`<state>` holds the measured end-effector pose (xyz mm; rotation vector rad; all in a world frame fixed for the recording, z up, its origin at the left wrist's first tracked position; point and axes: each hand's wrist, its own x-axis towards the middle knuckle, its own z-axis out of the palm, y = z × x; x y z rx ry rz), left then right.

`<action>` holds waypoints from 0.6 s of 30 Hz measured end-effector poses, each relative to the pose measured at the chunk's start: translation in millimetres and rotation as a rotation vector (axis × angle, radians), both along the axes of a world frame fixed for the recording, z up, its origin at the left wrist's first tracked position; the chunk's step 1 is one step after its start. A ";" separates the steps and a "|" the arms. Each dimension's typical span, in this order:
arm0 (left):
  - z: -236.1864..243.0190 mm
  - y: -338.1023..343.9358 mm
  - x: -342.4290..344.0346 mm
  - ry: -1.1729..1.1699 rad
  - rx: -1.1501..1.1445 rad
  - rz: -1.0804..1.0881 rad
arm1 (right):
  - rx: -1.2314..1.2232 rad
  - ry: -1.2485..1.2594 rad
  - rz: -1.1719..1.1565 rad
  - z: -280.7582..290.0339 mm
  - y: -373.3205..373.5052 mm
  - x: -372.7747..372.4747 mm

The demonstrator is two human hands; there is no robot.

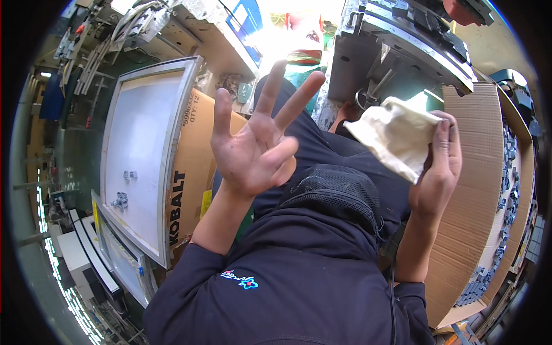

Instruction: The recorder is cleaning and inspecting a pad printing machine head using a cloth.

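Observation:
My left hand (253,144) is raised in front of me with its palm in view. Three of its fingers are stretched out and spread, while the thumb and another finger curl toward each other, and nothing shows in it. A crumpled cream-coloured cloth (397,135) hangs from my right hand (440,167), pinched along its right edge by the fingers. Part of that grip is hidden behind the cloth. A black mesh item (333,195) rests at my lap, below and between the hands.
To the right stands an open cardboard box (468,201) with many small grey metal parts (489,259). A framed white panel (141,149) at left carries a few small metal pieces (119,200), with another cardboard box (192,167) behind it. Metal machinery (414,43) fills the far right.

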<state>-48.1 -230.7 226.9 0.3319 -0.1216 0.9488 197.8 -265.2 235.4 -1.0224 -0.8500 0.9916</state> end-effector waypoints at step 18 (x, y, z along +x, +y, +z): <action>45.9 -27.1 -14.9 -0.247 0.215 -0.339 | -0.153 -0.057 0.196 5.9 -20.4 -36.3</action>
